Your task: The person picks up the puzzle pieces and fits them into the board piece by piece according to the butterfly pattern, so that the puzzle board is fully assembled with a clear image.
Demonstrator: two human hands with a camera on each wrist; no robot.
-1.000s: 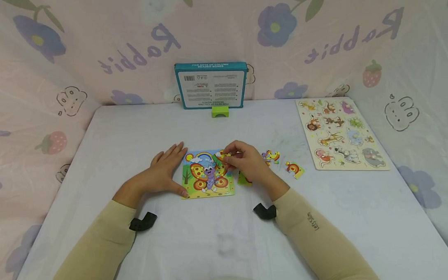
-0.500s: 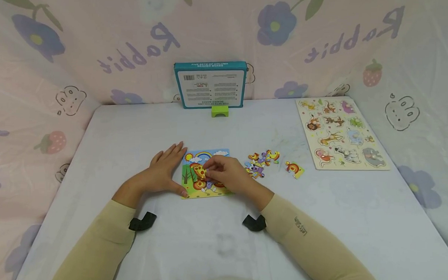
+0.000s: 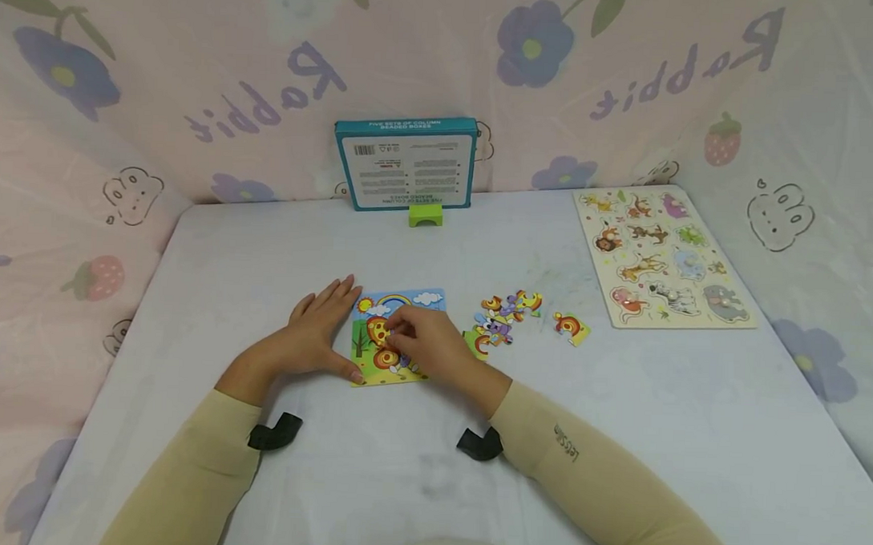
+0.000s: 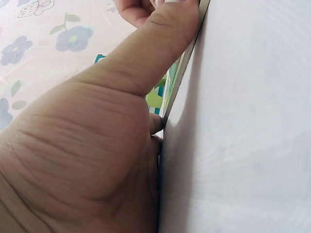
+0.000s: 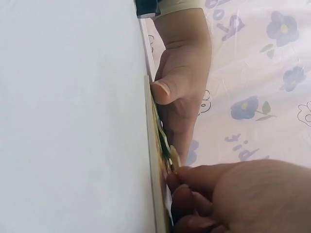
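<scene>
A square butterfly puzzle board (image 3: 407,297) lies flat on the table. Along its left side rests my left hand (image 3: 307,336), fingers straight, with the thumb on the lower left corner; the left wrist view shows that thumb (image 4: 146,48) on the board's edge. Over the middle of the board, my right hand (image 3: 441,345) pinches a puzzle piece between thumb and fingertips, at the butterfly's left wing. In the right wrist view the piece (image 5: 174,156) stands slightly raised off the board at the right hand's fingertips (image 5: 180,172). My right hand hides the board's right part.
Several loose puzzle pieces (image 3: 511,305) lie right of the board, one (image 3: 572,328) farther right. An animal puzzle board (image 3: 626,307) lies at the back right. A blue-edged box (image 3: 404,171) stands at the back behind a green block (image 3: 426,216).
My right hand has moved left from the board's upper right to its middle, carrying a piece from there to the left wing. My left hand has stayed in place.
</scene>
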